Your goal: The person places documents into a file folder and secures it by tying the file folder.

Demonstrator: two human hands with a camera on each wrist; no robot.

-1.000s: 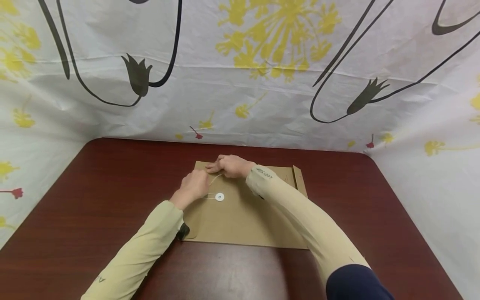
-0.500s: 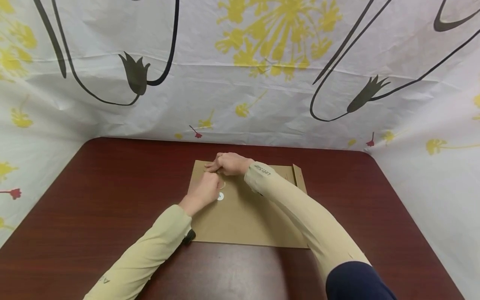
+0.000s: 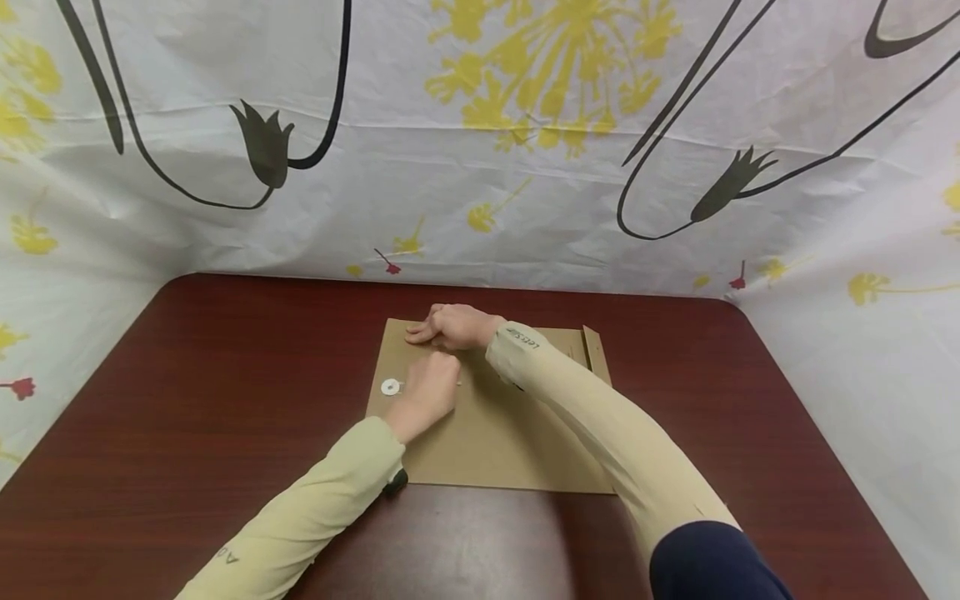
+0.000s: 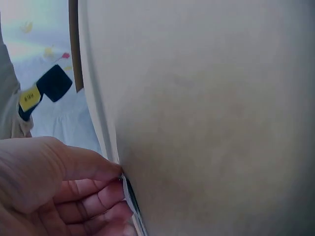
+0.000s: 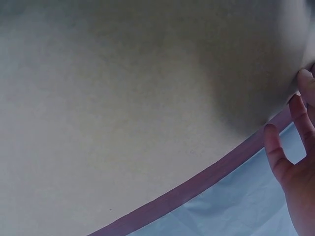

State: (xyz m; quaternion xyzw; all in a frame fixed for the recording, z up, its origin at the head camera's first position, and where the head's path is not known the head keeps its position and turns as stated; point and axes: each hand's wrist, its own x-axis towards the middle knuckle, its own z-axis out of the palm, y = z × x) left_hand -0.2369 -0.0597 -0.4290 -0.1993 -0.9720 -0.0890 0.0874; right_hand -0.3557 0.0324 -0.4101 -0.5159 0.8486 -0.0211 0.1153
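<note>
Flat brown kraft-paper string-tie envelope (image 3: 487,433) on dark red-brown wooden surface (image 3: 225,375). Left hand (image 3: 427,392) curled, apparently pinching string; right hand (image 3: 450,327) pressing far edge flat-fingered. White round paper washer (image 3: 390,387) exposed; closure unfinished.

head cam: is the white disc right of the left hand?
No, the white disc lies on the envelope to the left of the left hand.

Count, head view: 1 brown envelope (image 3: 487,433), flat on 1 dark red table (image 3: 187,400). 1 white round fastener disc (image 3: 390,387) showing on envelope. 2 hands: left hand (image 3: 427,392) and right hand (image 3: 450,327), both on envelope. 2 beige sleeves (image 3: 577,417). 1 patterned backdrop cloth (image 3: 480,142) behind table, carrying 2 dark tulip-shaped prints (image 3: 262,150). Wrist views: same envelope close up, 1 hand in each.
</note>
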